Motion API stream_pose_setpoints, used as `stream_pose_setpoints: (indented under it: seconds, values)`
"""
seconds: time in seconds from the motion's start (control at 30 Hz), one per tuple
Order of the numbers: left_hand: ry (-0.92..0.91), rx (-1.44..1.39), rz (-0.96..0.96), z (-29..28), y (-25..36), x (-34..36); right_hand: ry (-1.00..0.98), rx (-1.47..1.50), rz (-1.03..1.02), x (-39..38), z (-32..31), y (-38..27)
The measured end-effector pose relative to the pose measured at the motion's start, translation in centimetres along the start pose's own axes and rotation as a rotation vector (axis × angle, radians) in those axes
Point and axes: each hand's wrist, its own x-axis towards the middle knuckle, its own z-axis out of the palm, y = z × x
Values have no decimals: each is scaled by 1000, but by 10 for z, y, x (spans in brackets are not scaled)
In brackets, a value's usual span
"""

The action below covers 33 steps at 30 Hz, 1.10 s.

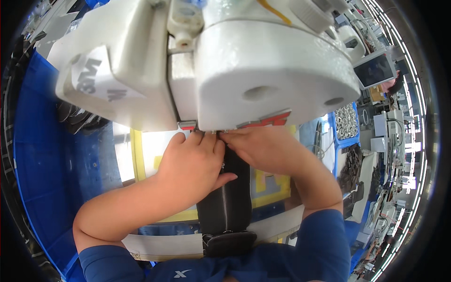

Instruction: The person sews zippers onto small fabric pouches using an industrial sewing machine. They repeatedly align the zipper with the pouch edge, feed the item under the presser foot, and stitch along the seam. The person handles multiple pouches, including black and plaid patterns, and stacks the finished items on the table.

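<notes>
A black fabric piece with a metal zipper point(225, 207) runs from beneath the white sewing machine point(277, 70) toward my body. My left hand point(192, 162) rests on its left side, fingers reaching forward under the machine head and thumb stretched out across the zipper. From the right, my right hand point(258, 145) has its fingers closed together at the fabric's right edge, beside the needle area. The machine head hides the stitching spot, and the fingertips of both hands show only in part. At the near end the fabric ends in a folded black zippered section point(230, 243).
A large blue bin point(35, 155) stands at the left, with dark pieces point(80, 117) by the machine. On the right, a blue tray point(347, 141) holds many metal rings, near a pile of dark pieces point(351, 169). A screen point(374, 70) sits farther back. Yellow tape point(137, 152) marks the work surface.
</notes>
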Motion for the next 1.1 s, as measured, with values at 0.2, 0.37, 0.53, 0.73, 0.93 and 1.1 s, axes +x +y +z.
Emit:
stream_pose_setpoints:
  seconds: [0.2, 0.37, 0.53, 0.73, 0.93, 1.1]
  values:
    - [-2, -24, 4, -1, -2, 0, -32, -20, 61, 1, 1, -4]
    - [-12, -89, 22, -2, -3, 4, 35, -10, 34, -5, 0, 0]
    - [-44, -96, -10, -3, -2, 3, 29, -4, 28, -4, 3, 0]
    - [-65, -91, -16, -7, -2, 1, 72, 2, 3, -10, 11, -2]
    - [-42, -93, -22, -7, -3, -1, -34, -1, 40, -9, 4, -5]
    - [-70, -115, 21, -9, -2, 4, 13, -6, -29, -21, 16, 13]
